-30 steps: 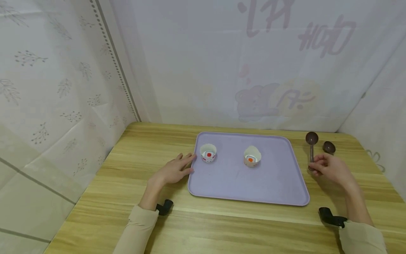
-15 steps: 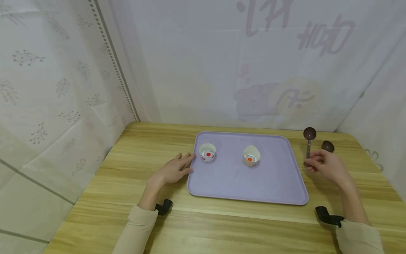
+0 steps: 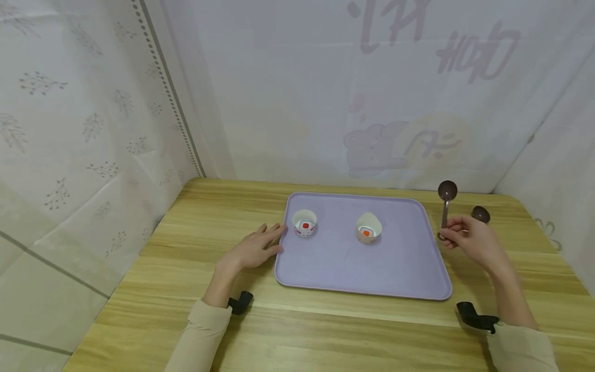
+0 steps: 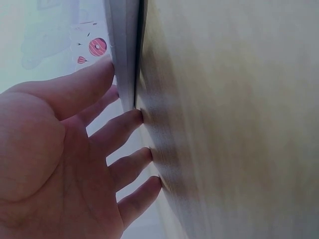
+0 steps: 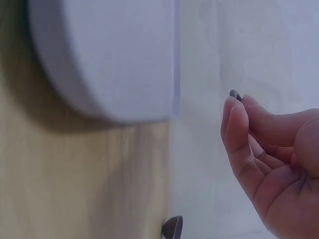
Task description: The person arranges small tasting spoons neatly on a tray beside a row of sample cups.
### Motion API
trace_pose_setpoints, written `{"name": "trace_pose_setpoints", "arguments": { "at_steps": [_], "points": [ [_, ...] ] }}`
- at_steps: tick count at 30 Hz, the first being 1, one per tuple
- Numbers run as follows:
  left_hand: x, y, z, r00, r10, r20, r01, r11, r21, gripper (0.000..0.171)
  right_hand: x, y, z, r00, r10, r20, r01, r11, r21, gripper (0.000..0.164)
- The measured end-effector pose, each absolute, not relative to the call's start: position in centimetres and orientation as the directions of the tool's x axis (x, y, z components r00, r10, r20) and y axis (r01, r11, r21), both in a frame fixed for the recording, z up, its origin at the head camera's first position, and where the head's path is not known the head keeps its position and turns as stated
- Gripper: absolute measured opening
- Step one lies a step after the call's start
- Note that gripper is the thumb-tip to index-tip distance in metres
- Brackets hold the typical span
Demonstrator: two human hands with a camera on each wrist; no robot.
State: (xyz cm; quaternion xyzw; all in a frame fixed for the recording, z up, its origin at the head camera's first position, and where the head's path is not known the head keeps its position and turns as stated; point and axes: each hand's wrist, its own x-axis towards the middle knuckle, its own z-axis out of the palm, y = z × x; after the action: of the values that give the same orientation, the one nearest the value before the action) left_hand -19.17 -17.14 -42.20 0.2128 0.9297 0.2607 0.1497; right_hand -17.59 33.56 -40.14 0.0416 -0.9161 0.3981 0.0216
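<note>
Between thumb and fingers, my right hand pinches the handle end of a dark brown measuring spoon, its round bowl pointing away toward the back wall. In the right wrist view only the tip of the spoon's handle shows above the fingertips. My left hand lies with fingers extended at the left rim of a lilac tray; the left wrist view has the fingertips on the tabletop right at the tray's edge. On the tray stand two paper baking cups, one with a red mark and one with an orange mark.
A second dark brown scoop lies on the wooden table behind my right hand, its handle hidden. Printed cloth hangs along the back and sides of the table.
My right hand has lifted the measuring spoon and carried it left and slightly back, toward the tray's right edge. The left hand, tray and baking cups have stayed in place.
</note>
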Motion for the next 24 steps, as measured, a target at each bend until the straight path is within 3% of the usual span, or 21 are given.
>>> {"name": "trace_pose_setpoints", "arguments": {
  "at_steps": [24],
  "points": [
    [-19.1, -17.1, -42.0, -0.868, 0.466, -0.171, 0.311, 0.778, 0.545, 0.058, -17.4, 30.6, -38.9, -0.986, -0.123, 0.110, -0.164, 0.667, -0.727, 0.034]
  ]
}}
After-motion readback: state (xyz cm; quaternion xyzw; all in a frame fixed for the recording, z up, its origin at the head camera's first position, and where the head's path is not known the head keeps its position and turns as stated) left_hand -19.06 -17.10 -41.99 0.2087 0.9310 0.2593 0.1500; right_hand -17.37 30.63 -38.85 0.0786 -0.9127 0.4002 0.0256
